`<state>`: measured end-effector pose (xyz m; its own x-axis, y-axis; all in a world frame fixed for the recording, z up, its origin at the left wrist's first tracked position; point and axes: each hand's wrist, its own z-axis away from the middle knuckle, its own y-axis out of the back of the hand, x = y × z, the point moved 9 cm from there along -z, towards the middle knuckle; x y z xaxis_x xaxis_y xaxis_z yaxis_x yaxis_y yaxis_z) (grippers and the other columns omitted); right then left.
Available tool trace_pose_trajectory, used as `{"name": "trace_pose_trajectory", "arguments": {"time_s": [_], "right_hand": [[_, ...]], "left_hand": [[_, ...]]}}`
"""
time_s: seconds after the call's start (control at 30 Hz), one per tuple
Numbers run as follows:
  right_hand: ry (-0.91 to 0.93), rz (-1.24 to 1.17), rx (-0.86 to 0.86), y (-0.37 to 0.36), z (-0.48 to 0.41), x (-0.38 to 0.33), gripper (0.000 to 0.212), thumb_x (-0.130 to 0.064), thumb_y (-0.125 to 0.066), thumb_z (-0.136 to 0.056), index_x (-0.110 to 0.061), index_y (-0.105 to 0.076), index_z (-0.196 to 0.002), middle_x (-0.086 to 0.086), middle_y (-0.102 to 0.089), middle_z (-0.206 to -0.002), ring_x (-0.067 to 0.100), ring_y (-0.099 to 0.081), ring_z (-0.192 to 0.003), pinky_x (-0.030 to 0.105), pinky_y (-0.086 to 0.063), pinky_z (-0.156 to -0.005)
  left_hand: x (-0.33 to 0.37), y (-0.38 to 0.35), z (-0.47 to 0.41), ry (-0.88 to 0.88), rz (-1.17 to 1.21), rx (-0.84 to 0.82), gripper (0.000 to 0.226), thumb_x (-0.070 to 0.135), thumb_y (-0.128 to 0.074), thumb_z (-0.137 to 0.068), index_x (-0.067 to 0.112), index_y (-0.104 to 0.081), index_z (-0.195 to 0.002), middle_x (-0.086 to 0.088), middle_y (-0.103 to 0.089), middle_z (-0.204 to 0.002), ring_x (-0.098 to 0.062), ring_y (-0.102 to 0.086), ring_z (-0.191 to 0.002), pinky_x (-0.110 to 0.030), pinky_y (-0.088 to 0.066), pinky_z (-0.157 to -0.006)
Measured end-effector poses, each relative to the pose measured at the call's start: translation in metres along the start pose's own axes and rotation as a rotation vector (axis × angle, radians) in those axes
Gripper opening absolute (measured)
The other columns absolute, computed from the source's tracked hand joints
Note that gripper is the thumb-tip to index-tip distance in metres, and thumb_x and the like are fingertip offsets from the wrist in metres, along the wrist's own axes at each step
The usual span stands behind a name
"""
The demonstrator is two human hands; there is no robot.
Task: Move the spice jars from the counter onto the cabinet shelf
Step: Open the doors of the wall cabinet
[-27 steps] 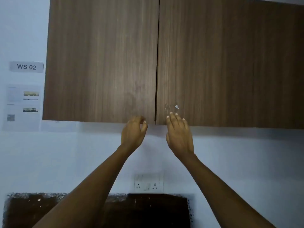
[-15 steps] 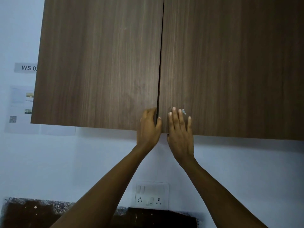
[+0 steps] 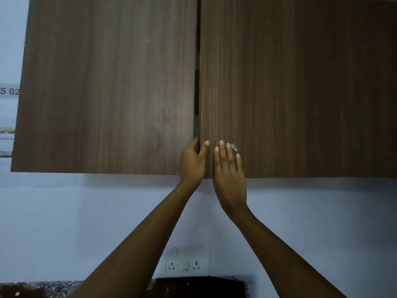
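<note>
Although no spice jars showed and the cabinet shelf lay hidden behind the doors, the left hand (image 3: 193, 163) pinched the inner edge of the right door (image 3: 300, 82) with curled fingers while the right hand (image 3: 229, 171) laid straight fingers flat beside it.

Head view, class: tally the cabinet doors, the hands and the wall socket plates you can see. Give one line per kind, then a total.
Cabinet doors: 2, left door and right door
Hands: 2, left hand and right hand
Socket plate: 1
Total: 5
</note>
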<state>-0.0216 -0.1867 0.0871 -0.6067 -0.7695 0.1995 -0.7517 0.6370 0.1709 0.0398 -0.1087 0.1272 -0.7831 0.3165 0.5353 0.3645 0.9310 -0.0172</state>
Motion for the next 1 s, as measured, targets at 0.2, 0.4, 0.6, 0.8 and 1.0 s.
{"name": "trace_pose_trajectory", "arguments": {"time_s": [0.2,0.4,0.6,0.8,1.0], "right_hand": [[-0.066,-0.099,0.111,0.049,0.012,0.011,0.08,-0.01,-0.069,-0.077,0.004,-0.024,-0.141,0.022,-0.029,-0.149,0.036,-0.025,-0.138,0.046,-0.027,-0.11],[-0.115,-0.161,0.162,0.092,0.022,0.028,0.082,-0.003,-0.072,-0.075,0.004,-0.023,-0.14,0.023,-0.032,-0.147,0.034,-0.024,-0.138,0.045,-0.031,-0.109],[-0.181,-0.242,0.238,0.14,0.041,0.057,0.079,-0.006,-0.072,-0.079,0.001,-0.024,-0.141,0.02,-0.033,-0.148,0.03,-0.03,-0.138,0.043,-0.046,-0.1],[-0.193,-0.317,0.29,0.181,0.055,0.087,0.077,-0.012,-0.074,-0.08,0.001,-0.028,-0.141,0.016,-0.036,-0.147,0.025,-0.035,-0.136,0.038,-0.048,-0.098],[-0.188,-0.423,0.36,0.218,0.069,0.12,0.073,-0.013,-0.073,-0.081,0.0,-0.03,-0.139,0.017,-0.042,-0.143,0.028,-0.043,-0.13,0.038,-0.052,-0.092]], "left_hand": [[0.034,0.003,0.024,-0.009,0.049,0.012,0.035,0.027,-0.053,-0.094,0.006,-0.056,-0.122,-0.005,-0.063,-0.115,-0.016,-0.06,-0.102,-0.028,-0.049,-0.089],[0.075,0.003,0.046,-0.066,0.032,0.048,0.039,0.033,-0.058,-0.091,0.009,-0.059,-0.122,-0.005,-0.066,-0.115,-0.017,-0.063,-0.103,-0.028,-0.052,-0.087],[0.131,-0.005,0.078,-0.145,-0.017,0.097,0.042,0.038,-0.061,-0.088,0.012,-0.061,-0.121,-0.004,-0.069,-0.111,-0.017,-0.066,-0.098,-0.03,-0.055,-0.084],[0.177,-0.021,0.11,-0.206,-0.031,0.153,0.038,0.037,-0.062,-0.087,0.012,-0.065,-0.116,-0.005,-0.072,-0.103,-0.019,-0.068,-0.092,-0.03,-0.057,-0.08],[0.219,-0.043,0.137,-0.247,-0.069,0.192,0.035,0.037,-0.063,-0.087,0.012,-0.067,-0.111,-0.004,-0.073,-0.098,-0.02,-0.069,-0.086,-0.023,-0.051,-0.076]]}}
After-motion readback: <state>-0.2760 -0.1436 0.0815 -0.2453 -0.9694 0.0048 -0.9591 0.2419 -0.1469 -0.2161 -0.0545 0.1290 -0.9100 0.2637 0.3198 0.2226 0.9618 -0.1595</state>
